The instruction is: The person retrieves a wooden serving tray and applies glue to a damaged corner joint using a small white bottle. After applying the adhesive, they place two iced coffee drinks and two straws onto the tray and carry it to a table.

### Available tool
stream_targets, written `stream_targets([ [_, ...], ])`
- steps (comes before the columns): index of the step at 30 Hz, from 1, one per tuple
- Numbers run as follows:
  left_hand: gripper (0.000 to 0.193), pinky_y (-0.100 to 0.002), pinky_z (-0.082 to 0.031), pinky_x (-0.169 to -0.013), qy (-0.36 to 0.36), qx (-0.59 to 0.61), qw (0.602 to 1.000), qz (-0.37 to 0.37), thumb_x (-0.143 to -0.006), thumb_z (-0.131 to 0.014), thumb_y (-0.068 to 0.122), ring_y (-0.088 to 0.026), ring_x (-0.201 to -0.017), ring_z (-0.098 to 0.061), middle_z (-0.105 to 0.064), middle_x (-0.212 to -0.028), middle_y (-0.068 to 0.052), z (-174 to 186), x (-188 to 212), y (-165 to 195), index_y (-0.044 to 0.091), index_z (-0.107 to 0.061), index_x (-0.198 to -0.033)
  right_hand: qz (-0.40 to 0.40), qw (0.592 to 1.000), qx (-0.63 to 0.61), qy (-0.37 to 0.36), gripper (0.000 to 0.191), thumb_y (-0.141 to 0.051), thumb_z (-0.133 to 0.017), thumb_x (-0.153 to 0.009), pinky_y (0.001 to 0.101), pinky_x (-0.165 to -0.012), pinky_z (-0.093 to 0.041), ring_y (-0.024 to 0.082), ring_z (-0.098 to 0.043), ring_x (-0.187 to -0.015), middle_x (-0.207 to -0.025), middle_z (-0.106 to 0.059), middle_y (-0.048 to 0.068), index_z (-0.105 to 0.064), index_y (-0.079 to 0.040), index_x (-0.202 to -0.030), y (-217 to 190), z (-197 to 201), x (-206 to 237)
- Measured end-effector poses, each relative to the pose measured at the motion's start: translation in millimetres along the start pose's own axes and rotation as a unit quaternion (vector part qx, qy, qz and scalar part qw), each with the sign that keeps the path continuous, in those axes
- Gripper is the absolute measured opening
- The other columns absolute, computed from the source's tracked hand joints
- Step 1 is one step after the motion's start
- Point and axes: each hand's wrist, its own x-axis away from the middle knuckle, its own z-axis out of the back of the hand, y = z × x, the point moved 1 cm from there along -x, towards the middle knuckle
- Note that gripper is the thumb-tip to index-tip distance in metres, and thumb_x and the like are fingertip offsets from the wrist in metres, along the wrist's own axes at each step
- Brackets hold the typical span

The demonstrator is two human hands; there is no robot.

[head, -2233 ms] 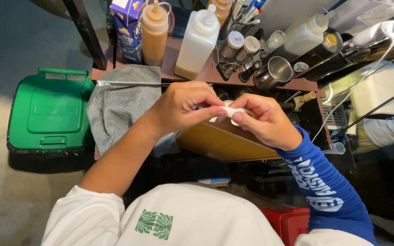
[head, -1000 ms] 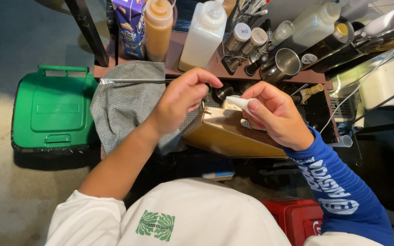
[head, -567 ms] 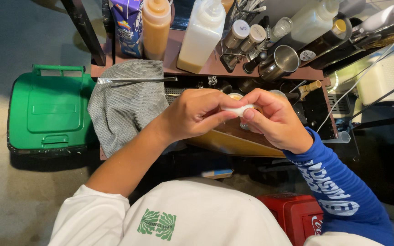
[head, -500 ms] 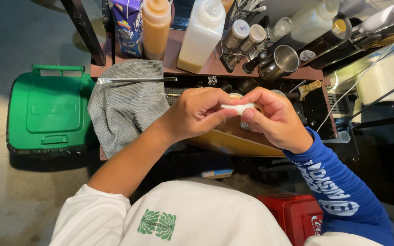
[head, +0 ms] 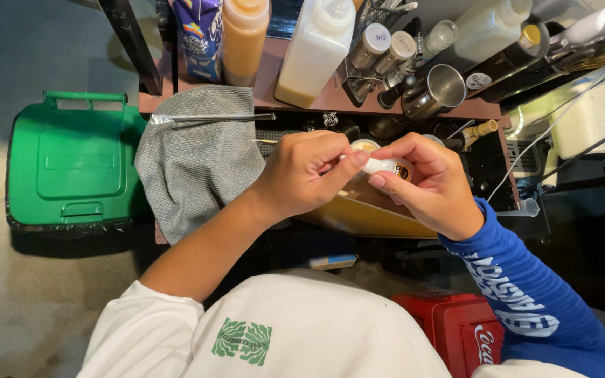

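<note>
Head view: your left hand (head: 302, 175) and right hand (head: 425, 183) meet over a brown bottle (head: 362, 203) that lies tilted below the counter (head: 358, 105). Both hands are closed, fingertips pinching a small white piece (head: 379, 165) between them; what the piece is cannot be told. The bottle's mouth sits just behind it, mostly hidden by your fingers. A grey cloth (head: 197, 157) hangs off the counter edge beside your left wrist, with a green bin (head: 71, 164) further left. A red cooler (head: 456, 329) stands under your right forearm.
</note>
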Motion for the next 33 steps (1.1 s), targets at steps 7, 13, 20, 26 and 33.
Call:
stream_targets([
  [7,0.038,-0.036,-0.040,-0.053,-0.070,0.003,0.997,0.011,-0.104,-0.066,0.025,-0.021,-0.054,-0.054,-0.054,-0.064,-0.010,12,-8,1,0.003,-0.062,-0.073,0.045,0.998,0.040,-0.017,0.021,-0.008,-0.074,-0.098,0.0176,-0.069,-0.042,0.001,-0.055,-0.087,-0.103,-0.065,0.000,-0.065,0.000,-0.115,1,-1,3],
  [13,0.032,-0.035,-0.044,-0.053,-0.101,-0.059,0.993,-0.002,-0.089,-0.075,0.034,-0.024,-0.058,-0.060,-0.057,-0.064,-0.008,33,-14,18,0.005,-0.065,-0.098,-0.056,0.997,-0.045,-0.006,0.020,-0.009,-0.071,-0.096,0.0168,-0.057,-0.043,0.000,-0.055,-0.068,-0.095,-0.067,0.000,-0.065,-0.001,-0.113,2,1,2],
  [20,0.024,-0.041,-0.045,-0.062,-0.102,-0.129,0.977,-0.138,-0.105,-0.067,0.024,-0.028,-0.069,-0.063,-0.059,-0.074,-0.007,27,-17,16,0.008,-0.059,-0.090,-0.030,0.999,-0.038,-0.009,0.020,-0.006,-0.072,-0.096,0.0173,-0.061,-0.042,0.001,-0.055,-0.076,-0.101,-0.064,0.000,-0.063,0.000,-0.113,0,1,3],
  [26,0.034,-0.041,-0.044,-0.058,-0.079,-0.108,0.989,-0.059,-0.106,-0.065,0.025,-0.028,-0.063,-0.060,-0.058,-0.069,-0.009,16,-15,13,0.006,-0.058,-0.078,0.012,1.000,0.004,-0.011,0.019,-0.006,-0.073,-0.096,0.0178,-0.060,-0.042,0.001,-0.054,-0.073,-0.096,-0.061,-0.002,-0.064,-0.001,-0.112,-3,2,2],
  [33,0.032,-0.040,-0.044,-0.059,-0.088,-0.150,0.979,-0.110,-0.100,-0.069,0.032,-0.029,-0.065,-0.061,-0.061,-0.073,-0.008,28,-23,27,0.005,-0.061,-0.085,-0.040,0.999,-0.032,-0.006,0.017,-0.007,-0.070,-0.098,0.0187,-0.059,-0.042,0.002,-0.053,-0.070,-0.095,-0.064,0.000,-0.063,-0.001,-0.112,0,2,3],
])
